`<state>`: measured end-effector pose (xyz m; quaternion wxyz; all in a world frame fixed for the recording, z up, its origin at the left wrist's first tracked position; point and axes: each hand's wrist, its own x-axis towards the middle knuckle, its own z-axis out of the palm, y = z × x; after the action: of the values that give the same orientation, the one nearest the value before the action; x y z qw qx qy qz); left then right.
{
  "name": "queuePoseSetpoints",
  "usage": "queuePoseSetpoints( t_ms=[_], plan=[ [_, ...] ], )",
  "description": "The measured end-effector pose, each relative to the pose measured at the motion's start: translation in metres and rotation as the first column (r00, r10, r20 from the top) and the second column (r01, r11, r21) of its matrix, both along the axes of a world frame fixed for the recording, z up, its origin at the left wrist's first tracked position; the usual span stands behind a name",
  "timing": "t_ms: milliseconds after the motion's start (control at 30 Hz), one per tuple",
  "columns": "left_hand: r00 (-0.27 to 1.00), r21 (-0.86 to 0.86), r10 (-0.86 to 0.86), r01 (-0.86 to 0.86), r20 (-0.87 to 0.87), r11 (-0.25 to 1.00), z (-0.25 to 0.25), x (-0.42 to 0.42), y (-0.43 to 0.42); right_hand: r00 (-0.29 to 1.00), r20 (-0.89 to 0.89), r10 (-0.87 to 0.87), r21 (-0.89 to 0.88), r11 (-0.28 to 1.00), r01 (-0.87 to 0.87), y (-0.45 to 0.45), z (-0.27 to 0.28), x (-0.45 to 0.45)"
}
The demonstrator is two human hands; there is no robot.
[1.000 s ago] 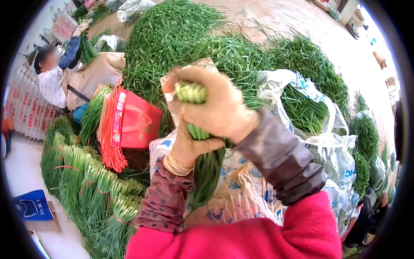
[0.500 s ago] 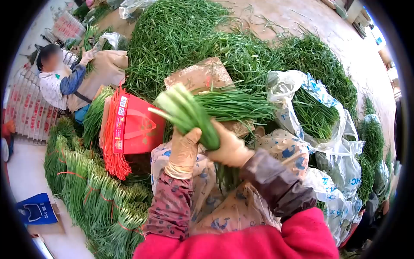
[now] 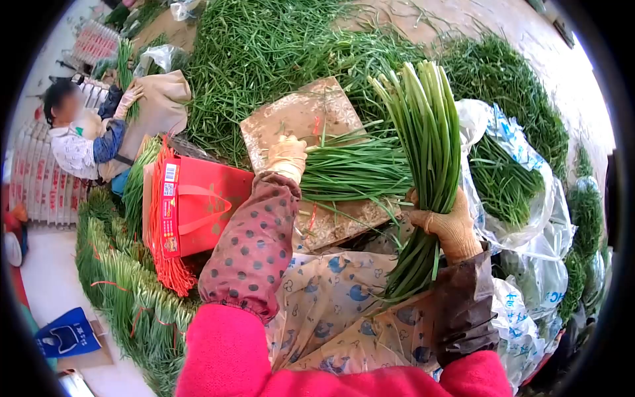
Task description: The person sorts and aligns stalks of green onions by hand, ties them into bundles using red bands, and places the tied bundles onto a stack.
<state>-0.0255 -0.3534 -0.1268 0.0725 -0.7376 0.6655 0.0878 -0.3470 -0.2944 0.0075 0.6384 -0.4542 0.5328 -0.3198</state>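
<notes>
In my gloved right hand (image 3: 450,225), fingers wrapped round it, a bunch of green stalks (image 3: 426,139) stands nearly upright with its pale ends up. My gloved left hand (image 3: 288,157) is closed at the left end of a pile of green stalks (image 3: 357,171); its fingertips are partly hidden, and I cannot make out what they grip. That pile lies across a worn board (image 3: 274,132). Red ties (image 3: 316,126) show on the board above and below the pile.
A red box (image 3: 208,205) with red strings (image 3: 173,264) stands left of the board. Tied bundles (image 3: 132,298) line the lower left. Loose greens (image 3: 258,59) are heaped behind, a plastic bag (image 3: 529,231) of greens is at right. Another person (image 3: 79,142) sits at upper left.
My hands have parted. The right one has carried the bunch to the right and turned it upright. The left one has let go of that bunch and moved up to the pile on the board.
</notes>
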Motion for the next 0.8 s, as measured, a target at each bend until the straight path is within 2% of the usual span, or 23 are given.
queuePoseSetpoints(
  t_ms=[33, 67, 100, 167, 200, 233, 300, 333, 400, 433, 467, 500, 533, 600, 633, 700, 767, 800],
  plan=[
    [0.999, 0.064, -0.040, 0.040, -0.010, 0.997, -0.001, 0.002, -0.004, 1.000, -0.003, -0.023, -0.003, 1.000, 0.023, 0.001, -0.003, -0.003],
    [0.997, -0.040, -0.069, 0.070, 0.029, 0.997, -0.018, 0.010, -0.004, 0.999, -0.039, -0.011, -0.001, 1.000, 0.011, 0.000, -0.004, -0.006],
    [0.986, -0.087, -0.159, 0.164, 0.058, 0.983, -0.007, 0.010, -0.005, 0.999, -0.031, -0.020, 0.013, 1.000, 0.020, -0.002, -0.004, -0.008],
    [0.973, -0.128, -0.028, -0.002, -0.230, 0.992, 0.015, -0.002, -0.007, 0.999, -0.030, -0.014, 0.011, 1.000, 0.014, -0.006, -0.003, -0.010],
    [0.772, -0.023, 0.136, -0.192, -0.621, 0.981, 0.019, -0.006, -0.019, 0.999, -0.013, -0.030, 0.036, 0.999, 0.030, -0.008, -0.001, -0.009],
    [0.399, 0.153, 0.279, -0.319, -0.873, 0.935, 0.021, -0.011, -0.033, 1.000, -0.009, -0.030, 0.042, 0.999, 0.031, -0.008, -0.004, -0.010],
    [0.020, 0.269, 0.295, -0.362, -0.955, 0.893, 0.077, -0.041, -0.052, 0.999, 0.022, -0.028, 0.002, 1.000, 0.028, -0.010, -0.009, -0.009],
    [0.021, 0.269, 0.297, -0.363, -0.955, 0.892, 0.071, -0.043, -0.064, 0.999, 0.024, -0.027, 0.004, 1.000, 0.027, -0.011, -0.010, -0.009],
    [0.137, -0.144, -0.108, -0.291, -0.985, 0.946, 0.064, -0.048, -0.086, 0.998, 0.024, -0.061, 0.043, 0.997, 0.060, -0.010, -0.009, -0.009],
    [0.141, -0.145, -0.108, -0.285, -0.984, 0.947, 0.062, -0.048, -0.086, 0.997, 0.029, -0.066, 0.044, 0.997, 0.065, -0.010, -0.007, -0.010],
    [0.740, -0.138, -0.176, 0.113, -0.649, 0.984, 0.062, -0.046, -0.084, 0.997, 0.032, -0.066, 0.073, 0.995, 0.063, -0.010, -0.005, -0.010],
    [0.917, 0.134, -0.398, 0.397, -0.018, 0.908, 0.064, -0.044, -0.084, 0.997, 0.037, -0.066, 0.102, 0.993, 0.062, -0.010, -0.005, -0.011],
    [0.921, 0.136, -0.384, 0.390, -0.069, 0.911, 0.025, -0.022, -0.087, 0.998, 0.027, -0.063, 0.064, 0.996, 0.061, -0.010, -0.012, -0.011],
    [0.975, 0.289, -0.029, 0.093, -0.220, 0.953, 0.007, -0.021, -0.082, 0.996, 0.059, -0.070, 0.071, 0.995, 0.066, -0.009, -0.009, -0.011],
    [0.976, 0.291, -0.032, 0.096, -0.217, 0.952, -0.002, -0.015, -0.083, 0.994, 0.081, -0.069, 0.075, 0.995, 0.063, -0.008, -0.008, -0.011],
    [0.962, 0.318, -0.234, 0.267, -0.138, 0.910, -0.014, -0.009, -0.081, 0.995, 0.066, -0.069, 0.024, 0.997, 0.067, -0.007, -0.015, -0.012],
    [0.958, 0.325, -0.258, 0.285, -0.126, 0.902, -0.015, -0.013, -0.079, 0.995, 0.067, -0.075, 0.036, 0.997, 0.073, -0.007, -0.016, -0.012],
    [0.937, 0.249, -0.318, 0.347, -0.147, 0.904, -0.022, -0.010, -0.080, 0.995, 0.068, -0.077, 0.041, 0.996, 0.074, -0.007, -0.017, -0.012]
  ],
)
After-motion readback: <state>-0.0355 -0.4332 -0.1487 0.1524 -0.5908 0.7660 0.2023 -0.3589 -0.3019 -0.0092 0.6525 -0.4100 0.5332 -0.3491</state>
